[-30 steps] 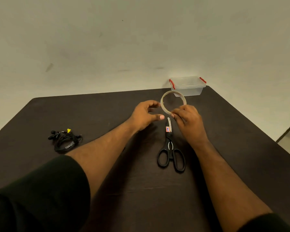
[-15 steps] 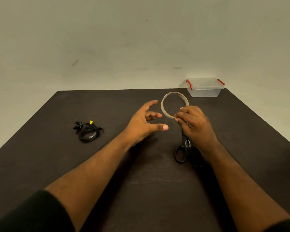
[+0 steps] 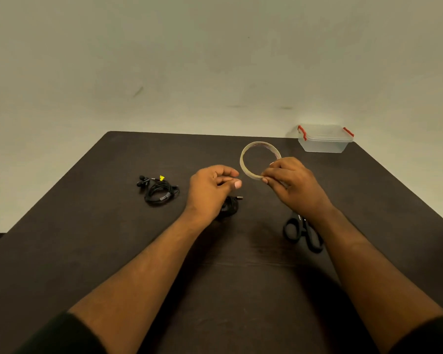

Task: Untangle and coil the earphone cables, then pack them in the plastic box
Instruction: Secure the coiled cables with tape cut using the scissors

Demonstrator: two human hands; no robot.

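Observation:
My right hand [image 3: 294, 185] pinches the near edge of a thin tape roll [image 3: 246, 154], held upright above the dark table [image 3: 113, 238]. My left hand [image 3: 212, 186] hovers just left of the roll, fingers curled with thumb and forefinger close together; I cannot see anything between them. A small black coiled earphone [image 3: 230, 206] with its jack showing lies on the table, partly hidden under my left hand. A second black earphone coil [image 3: 160, 192] with a yellow tag lies further left. The clear plastic box [image 3: 324, 139] with red clips, lid on, stands at the far right corner.
Black-handled scissors [image 3: 301, 232] lie on the table under my right forearm, their blades hidden. A plain pale wall rises beyond the table's far edge. The table's right edge runs diagonally past the box.
The view has swung left, so everything sits further right in frame. My left hand's fingers have curled in from spread. A small earphone coil now shows under it. My right hand still holds the tape roll.

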